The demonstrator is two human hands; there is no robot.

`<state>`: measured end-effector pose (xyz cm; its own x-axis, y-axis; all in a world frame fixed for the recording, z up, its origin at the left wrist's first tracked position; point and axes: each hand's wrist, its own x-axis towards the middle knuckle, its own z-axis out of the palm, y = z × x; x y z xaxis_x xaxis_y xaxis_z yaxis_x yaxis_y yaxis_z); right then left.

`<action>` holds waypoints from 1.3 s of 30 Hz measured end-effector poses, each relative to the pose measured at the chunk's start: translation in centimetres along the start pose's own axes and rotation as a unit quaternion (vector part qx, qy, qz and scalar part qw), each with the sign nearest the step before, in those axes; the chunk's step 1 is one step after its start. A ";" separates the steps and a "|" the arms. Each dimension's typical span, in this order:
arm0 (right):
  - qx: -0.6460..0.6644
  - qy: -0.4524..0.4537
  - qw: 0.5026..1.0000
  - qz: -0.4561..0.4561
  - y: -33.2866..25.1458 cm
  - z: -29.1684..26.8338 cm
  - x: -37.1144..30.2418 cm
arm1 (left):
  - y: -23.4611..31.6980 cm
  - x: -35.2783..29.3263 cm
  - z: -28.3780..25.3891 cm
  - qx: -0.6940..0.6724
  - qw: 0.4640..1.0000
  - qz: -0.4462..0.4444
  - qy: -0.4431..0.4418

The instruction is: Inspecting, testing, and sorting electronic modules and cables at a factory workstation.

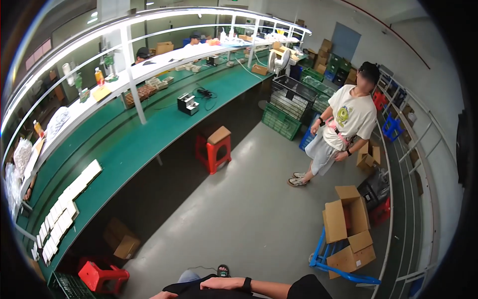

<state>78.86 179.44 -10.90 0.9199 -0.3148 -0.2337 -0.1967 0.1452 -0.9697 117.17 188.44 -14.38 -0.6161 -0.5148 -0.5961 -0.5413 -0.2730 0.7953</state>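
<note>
My right hand (223, 283) lies across the front of my black shirt, its fingers stretched toward the left and nothing seen in it. A black band (246, 284) circles that wrist. Only a sliver of my left hand (164, 295) shows at the lower edge, its fingers cut off from view. Both hands are near my waist, away from the bench. Below them, one foot in a dark sandal (223, 270) stands on the grey floor.
A long green workbench (144, 144) curves along the left, bearing rows of white boxes (59, 219) and a small device (188, 104). Red stools (215, 149) stand beside it. At right are open cartons (343, 219) on a blue frame (321, 256), and a standing person (343, 119). Crates (281, 119) stack behind.
</note>
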 end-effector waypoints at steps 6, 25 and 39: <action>0.092 0.079 0.993 -0.010 0.1 -8.6 -1.4 | 13.6 4.5 -7.5 -0.026 0.996 -0.083 -0.011; -0.007 0.077 0.996 0.053 -6.2 -49.5 -1.6 | 35.8 35.7 -35.6 -0.003 0.996 0.031 -0.089; 0.031 0.144 0.988 0.035 -3.1 -84.5 -10.8 | 51.3 70.2 -48.8 0.345 0.930 0.034 -0.125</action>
<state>40.87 103.08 -11.39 0.7685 -0.5539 -0.3202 -0.2275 0.2312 -0.9459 74.08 98.60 -10.07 -0.7288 -0.2838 -0.6232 -0.6819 0.3832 0.6230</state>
